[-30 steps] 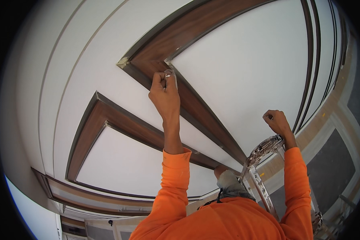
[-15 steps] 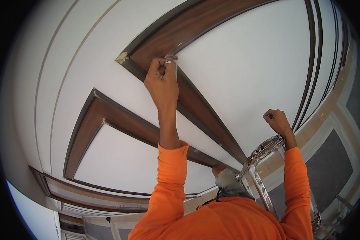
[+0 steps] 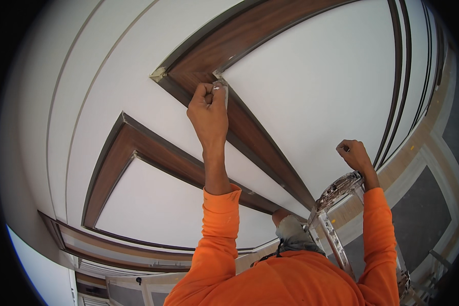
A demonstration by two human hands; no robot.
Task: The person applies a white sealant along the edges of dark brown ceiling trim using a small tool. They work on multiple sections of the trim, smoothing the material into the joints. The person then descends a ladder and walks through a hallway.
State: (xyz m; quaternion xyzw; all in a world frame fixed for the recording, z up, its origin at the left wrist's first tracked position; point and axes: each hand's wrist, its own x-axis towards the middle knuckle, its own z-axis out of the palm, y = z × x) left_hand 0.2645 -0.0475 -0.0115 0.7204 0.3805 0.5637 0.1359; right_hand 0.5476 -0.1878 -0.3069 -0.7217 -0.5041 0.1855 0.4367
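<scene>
My left hand [image 3: 209, 115] is raised to the inner corner of a brown wood-look frame [image 3: 239, 35] with dark grey edging on the white wall. Its fingers are pinched on a thin pale piece [image 3: 226, 95], possibly a folded sheet; most of it is hidden by the fingers. Just above the fingertips, the corner joint [image 3: 218, 74] shows pale, rough patches. My right hand [image 3: 355, 156] is closed, knuckles up, beside the top of a paint-spattered metal ladder [image 3: 336, 191]. Whatever its curled fingers may hold is hidden.
A second brown frame [image 3: 118, 148] is set in the wall at lower left. The first frame's outer corner [image 3: 159, 74] carries a yellowish patch. Dark twin mouldings [image 3: 399, 76] run down the right. Far below lies a floor with grey panels [image 3: 421, 214] and pale strips.
My left hand has drawn slightly down from the frame's inner corner, uncovering more of the joint. The pinch stays closed. My right hand has hardly moved.
</scene>
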